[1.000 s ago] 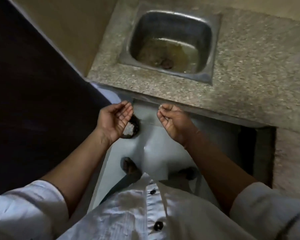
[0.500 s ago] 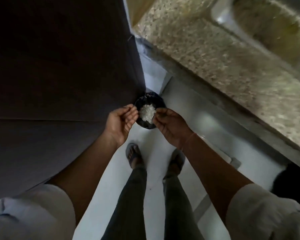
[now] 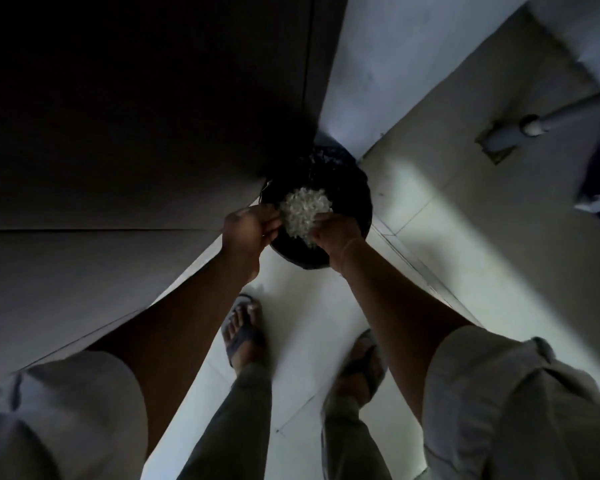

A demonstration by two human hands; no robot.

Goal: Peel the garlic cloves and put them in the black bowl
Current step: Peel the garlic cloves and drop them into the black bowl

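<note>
Garlic, by the look of it, is the pale, flaky white heap point(image 3: 303, 209) lying inside a round black vessel point(image 3: 365, 202).

Taking things from the biggest down, a broad dark flat panel point(image 3: 136, 116) fills the upper left. Pale tiled floor point(image 3: 430, 244) runs down the right, and a grey pipe point(image 3: 568, 112) crosses its top corner. The person stands on that floor in grey sandals point(image 3: 245, 336).

The black vessel sits on the floor in the corner where panel and tiles meet. I cannot tell whether it is a bowl or a lined bin.

The left hand point(image 3: 248, 228) is at the heap's left edge, fingers curled toward it. The right hand point(image 3: 336, 233) is at the lower right edge, its fingertips lost in the white. Whether either hand pinches anything is hidden.

The heap looks light, dry and loose. Papery skins would likely scatter or cling, while peeled cloves would be small, firm and slick. It would be best scooped from beneath with cupped fingers, or each clove pinched across its thick middle.
</note>
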